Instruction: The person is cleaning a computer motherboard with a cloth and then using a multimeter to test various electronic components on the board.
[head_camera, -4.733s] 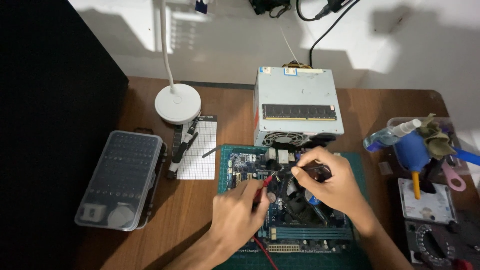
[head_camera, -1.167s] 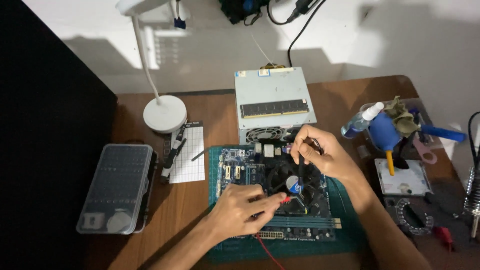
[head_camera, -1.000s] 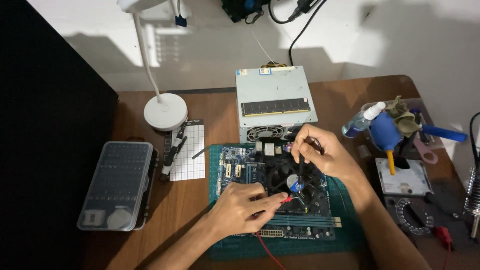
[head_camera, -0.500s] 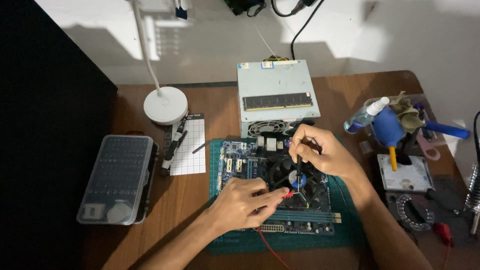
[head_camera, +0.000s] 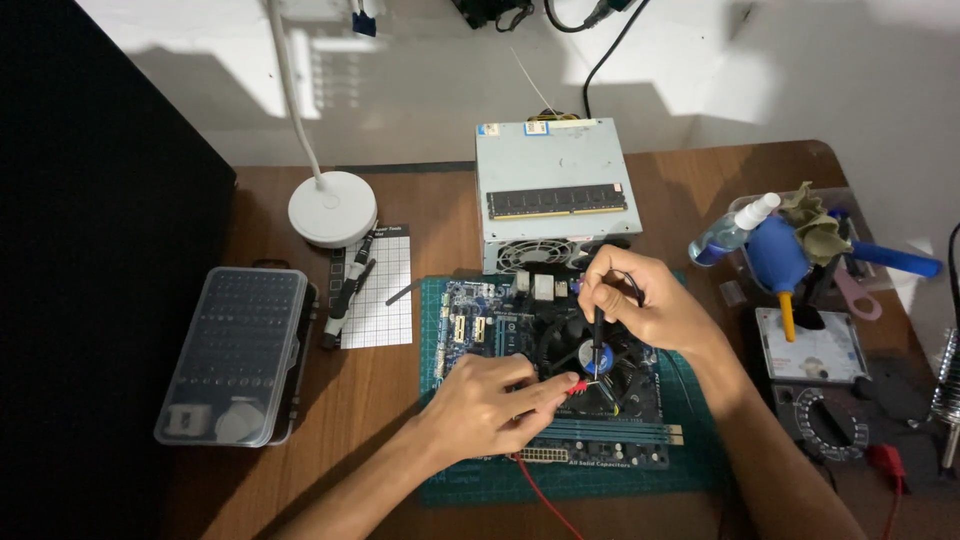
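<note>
Grey power supply (head_camera: 555, 195) sits just behind motherboard (head_camera: 500, 325), both hands probing.

The left hand (head_camera: 490, 405) covers the grip of the red probe (head_camera: 577, 386), so only its tip end shows; its red lead (head_camera: 535, 495) runs off the bottom edge. The right hand (head_camera: 640, 305) hides the top of the black probe (head_camera: 597, 340). Both hands cover part of the motherboard (head_camera: 480, 325), and where the 2 probe tips touch is too small to tell. The lamp (head_camera: 330, 205) is cut off at the top edge. The multimeter (head_camera: 835, 425) sits in shadow, its dial unreadable. Bits inside the clear case (head_camera: 235, 350) are too small to tell apart.
</note>
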